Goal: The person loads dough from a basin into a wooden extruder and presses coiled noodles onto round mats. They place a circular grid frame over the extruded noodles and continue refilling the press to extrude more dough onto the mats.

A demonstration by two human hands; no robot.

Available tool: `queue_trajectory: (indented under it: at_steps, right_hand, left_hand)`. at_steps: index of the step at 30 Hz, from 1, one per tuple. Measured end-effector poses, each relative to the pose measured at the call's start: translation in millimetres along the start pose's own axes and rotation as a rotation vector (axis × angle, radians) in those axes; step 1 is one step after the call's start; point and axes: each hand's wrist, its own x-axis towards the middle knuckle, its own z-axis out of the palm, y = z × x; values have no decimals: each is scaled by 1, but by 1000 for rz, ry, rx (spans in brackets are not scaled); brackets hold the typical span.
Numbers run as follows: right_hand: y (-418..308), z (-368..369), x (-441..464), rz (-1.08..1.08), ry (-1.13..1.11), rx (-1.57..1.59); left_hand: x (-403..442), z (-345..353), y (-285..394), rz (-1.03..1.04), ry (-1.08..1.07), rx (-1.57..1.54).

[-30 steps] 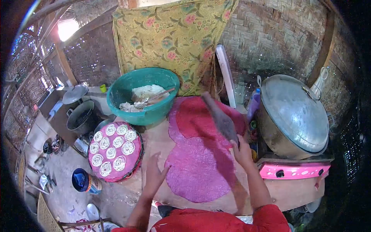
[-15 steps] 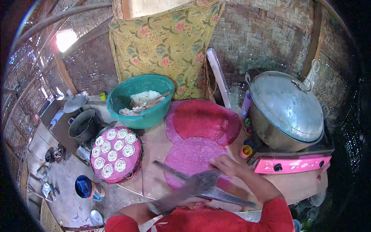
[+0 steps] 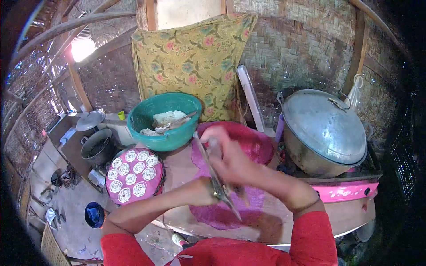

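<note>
A thin, flat grey tool [image 3: 214, 175] is seen nearly edge-on, slanting above the pink cloths. My left hand [image 3: 207, 191] is closed around it near its middle, its fingers partly hidden. Blurred by motion, my right hand [image 3: 228, 157] is closed at the tool's upper part, with a small greyish thing between its fingers that I cannot make out. Below both hands lies a purple-pink round cloth [image 3: 248, 205], overlapping a redder round cloth [image 3: 255, 146] behind. To the left, a round pink tray [image 3: 123, 168] bears several white noodle-like swirls.
Behind stands a green basin [image 3: 146, 138] with white dough-like stuff and a stick. At the right, a big lidded pot [image 3: 321, 133] sits on a pink stove [image 3: 341, 192]. A black pot [image 3: 98, 144] and a dark blue bucket [image 3: 94, 215] are at the left.
The dark paddle-like tool, first in my right hand over the cloths, has moved toward my body. My left hand has moved right onto a flat tool, and both hands are now raised close together.
</note>
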Motion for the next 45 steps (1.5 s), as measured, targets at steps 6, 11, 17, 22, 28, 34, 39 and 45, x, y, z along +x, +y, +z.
queue_trajectory:
  at_steps: [6,11,17,22,28,34,39,45]
  right_hand:
    - [53,-43,6,288,392,302]
    - [86,-73,-2,239,896,649]
    - [147,1,18,152,1487,872]
    - [181,77,31,176,1510,1338]
    - [193,124,42,538,1657,1756]
    - [256,190,-16,625,1297,1835]
    - [165,165,-39,904,858,1256]
    - [64,92,14,171,165,-362]
  left_hand:
    - [-64,-41,11,-686,204,58]
    - [-105,-21,-57,-600,679,-161]
    - [-46,-52,-27,-127,1074,-344]
    - [-45,-93,-25,-37,1472,-463]
    - [-57,-108,-24,289,1567,-834]
    - [-61,-93,-40,-24,1410,54]
    - [-81,-97,-52,-189,1522,-654]
    - [-123,-75,-108,-252,1301,-558]
